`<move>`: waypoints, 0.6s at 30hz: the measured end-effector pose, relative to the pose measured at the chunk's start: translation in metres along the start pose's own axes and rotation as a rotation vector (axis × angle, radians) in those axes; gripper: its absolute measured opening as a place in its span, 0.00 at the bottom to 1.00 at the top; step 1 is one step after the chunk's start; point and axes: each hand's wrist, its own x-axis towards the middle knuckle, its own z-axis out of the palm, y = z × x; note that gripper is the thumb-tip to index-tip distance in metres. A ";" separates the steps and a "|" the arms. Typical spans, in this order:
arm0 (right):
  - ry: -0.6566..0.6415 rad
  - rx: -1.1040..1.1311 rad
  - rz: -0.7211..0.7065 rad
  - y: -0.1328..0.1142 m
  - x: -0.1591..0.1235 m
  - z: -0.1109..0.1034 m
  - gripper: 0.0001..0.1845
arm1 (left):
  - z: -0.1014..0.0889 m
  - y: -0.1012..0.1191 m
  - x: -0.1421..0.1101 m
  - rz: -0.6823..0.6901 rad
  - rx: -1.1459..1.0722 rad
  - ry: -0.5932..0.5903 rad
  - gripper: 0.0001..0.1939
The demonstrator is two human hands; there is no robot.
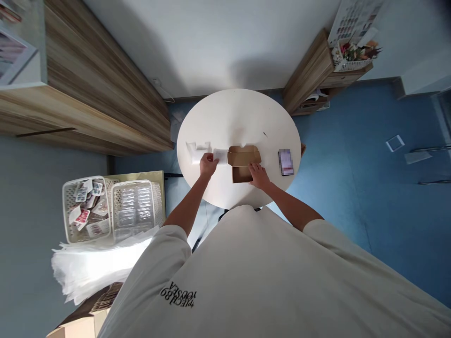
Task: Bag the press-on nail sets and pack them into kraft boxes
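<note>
On the round white table, my left hand (207, 165) is closed, its fingertips pinching the left edge of a small flat whitish translucent packet (221, 156). What the packet contains is too small to make out. A sheet of white wrapping (198, 153) lies just beyond that hand, folded and partly raised. My right hand (259, 174) grips the right side of a small brown cardboard box (242, 175), with fingers over the wall near the lid. The box's lid (244, 155) is folded back away from me, and its inside shows bare brown cardboard.
A phone-like rectangle (286, 162) with a blurred surface lies at the table's right. A small dark object (265, 134) lies behind the box. At left stand white baskets, one with packaged items (88, 206), one with clear plastic cases (136, 206). White plastic sheets (95, 263) lie below them.
</note>
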 end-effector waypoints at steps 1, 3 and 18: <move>0.004 0.005 0.001 0.000 0.000 0.000 0.55 | 0.005 0.003 -0.003 0.028 -0.023 -0.023 0.15; 0.013 0.012 0.004 0.000 0.000 0.001 0.55 | 0.021 0.006 -0.012 0.059 -0.044 -0.086 0.14; 0.128 0.069 0.003 0.002 -0.006 0.011 0.60 | 0.103 -0.036 -0.059 0.148 0.161 -0.235 0.25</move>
